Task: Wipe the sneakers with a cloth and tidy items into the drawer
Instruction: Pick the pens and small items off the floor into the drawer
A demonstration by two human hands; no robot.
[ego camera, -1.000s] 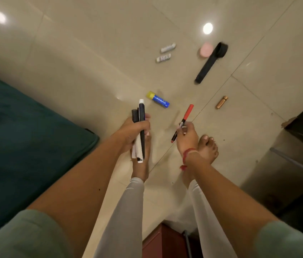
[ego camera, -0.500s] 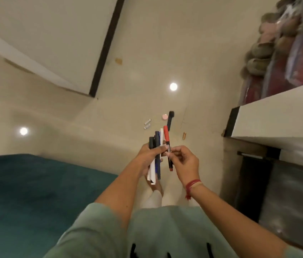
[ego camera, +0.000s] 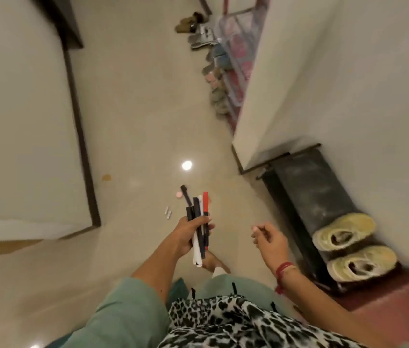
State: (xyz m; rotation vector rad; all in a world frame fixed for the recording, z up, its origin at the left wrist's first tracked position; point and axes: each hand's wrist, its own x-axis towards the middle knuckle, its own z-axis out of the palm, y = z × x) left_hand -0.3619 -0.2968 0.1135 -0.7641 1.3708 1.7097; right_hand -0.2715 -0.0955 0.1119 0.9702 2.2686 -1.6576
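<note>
Glossy beige floor tiles fill the middle of the view, with one bright light reflection just above centre. At 9 o'clock stands a big white panel with a dark edge. A white wall corner juts in at 2 o'clock, and a blurred row of shoes lines the floor along it towards 1 o'clock.

Slightly below centre, the left hand has its grip wrapped round a bundle of pens, their tips pointing towards 12 o'clock. A red-capped marker is on the 3 o'clock side of the bundle, and a white pen sticks out below the fist. The right hand, just to the 3 o'clock side and apart from the bundle, holds nothing, its grip slack with fingers loosely curled. A red thread band circles that wrist.

Both sneakers, pale yellowish, sit side by side at 4 o'clock on a dark low rack against the wall, well apart from both hands.

On the floor beyond the bundle lie a pink round thing, a long black item touching it, and two small white tubes at its 8 o'clock. Leopard-print fabric and a green sleeve fill 6 o'clock.
</note>
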